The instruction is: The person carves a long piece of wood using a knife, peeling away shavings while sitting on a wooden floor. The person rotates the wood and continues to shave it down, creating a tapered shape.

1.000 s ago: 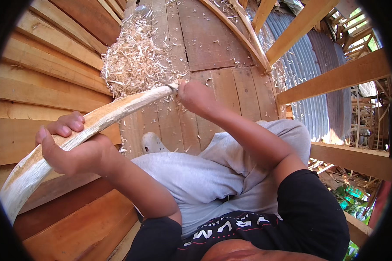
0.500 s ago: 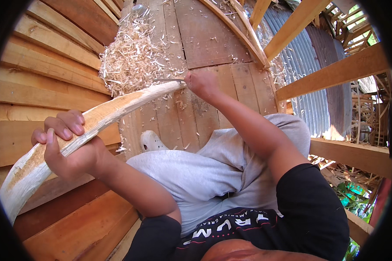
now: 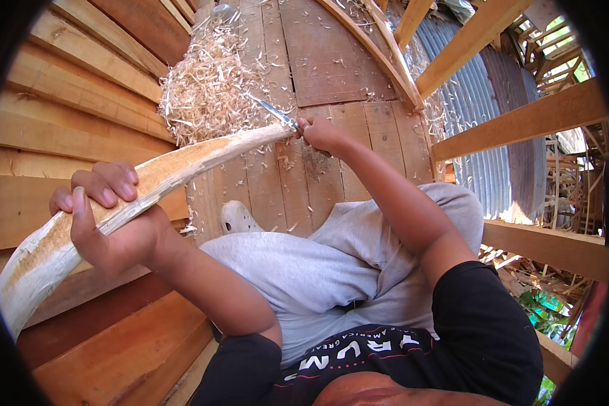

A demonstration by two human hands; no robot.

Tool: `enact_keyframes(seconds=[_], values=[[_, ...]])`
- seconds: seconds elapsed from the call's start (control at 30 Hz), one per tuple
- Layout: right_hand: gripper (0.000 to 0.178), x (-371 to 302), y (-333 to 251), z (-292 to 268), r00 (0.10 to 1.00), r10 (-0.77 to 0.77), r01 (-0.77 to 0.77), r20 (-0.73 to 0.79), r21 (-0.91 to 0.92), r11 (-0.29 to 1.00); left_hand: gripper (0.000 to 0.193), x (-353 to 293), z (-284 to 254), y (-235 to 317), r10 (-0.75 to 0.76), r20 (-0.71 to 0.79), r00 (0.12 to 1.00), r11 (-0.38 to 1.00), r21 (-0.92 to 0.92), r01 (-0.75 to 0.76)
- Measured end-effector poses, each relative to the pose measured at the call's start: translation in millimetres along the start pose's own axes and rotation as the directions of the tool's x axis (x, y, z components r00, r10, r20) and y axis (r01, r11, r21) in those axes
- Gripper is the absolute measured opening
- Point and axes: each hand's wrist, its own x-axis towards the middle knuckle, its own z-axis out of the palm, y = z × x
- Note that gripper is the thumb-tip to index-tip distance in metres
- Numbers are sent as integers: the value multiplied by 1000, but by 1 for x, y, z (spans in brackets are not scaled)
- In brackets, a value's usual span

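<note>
A long, curved piece of peeled wood (image 3: 189, 159) runs from the lower left up to the middle, its surface pale with a tan strip along the top. My left hand (image 3: 111, 216) is wrapped around its thicker part, fingers over the top and thumb at the near side. At the thin far end, my right hand (image 3: 320, 134) grips the handle of a knife (image 3: 277, 115). Its shiny blade points up and left, beside the tip of the wood. Most of the handle is hidden in my fist.
Curly wood shavings (image 3: 210, 88) are heaped on the plank floor (image 3: 271, 183) ahead. A stepped wall of boards (image 3: 81, 115) rises at the left. Wooden rails (image 3: 521, 118) and corrugated metal sheets (image 3: 484, 162) stand at the right. A pale clog (image 3: 238, 218) shows beside my grey trousers.
The knife has turned, its blade swinging from nearly level to slanting upward. My right hand has shifted slightly right and down. My left hand keeps its hold on the wood.
</note>
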Motion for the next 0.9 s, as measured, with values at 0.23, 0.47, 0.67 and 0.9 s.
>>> enact_keyframes(seconds=[0.23,0.47,0.67,0.9], values=[[51,-9,4,24,986,-87,85,-140,-15,996,11,2,-1,-1,31,1,1000,999,-13,-30],[62,-30,-23,25,993,-90,61,-76,-324,944,12,3,-2,-1,46,0,999,999,-15,-46],[67,-6,1,21,972,-197,164,-128,-229,959,11,0,2,0,7,-2,1000,1000,-5,-7],[55,-11,-18,13,943,195,-282,270,336,899,13,1,2,-1,37,-20,999,999,-10,-37]])
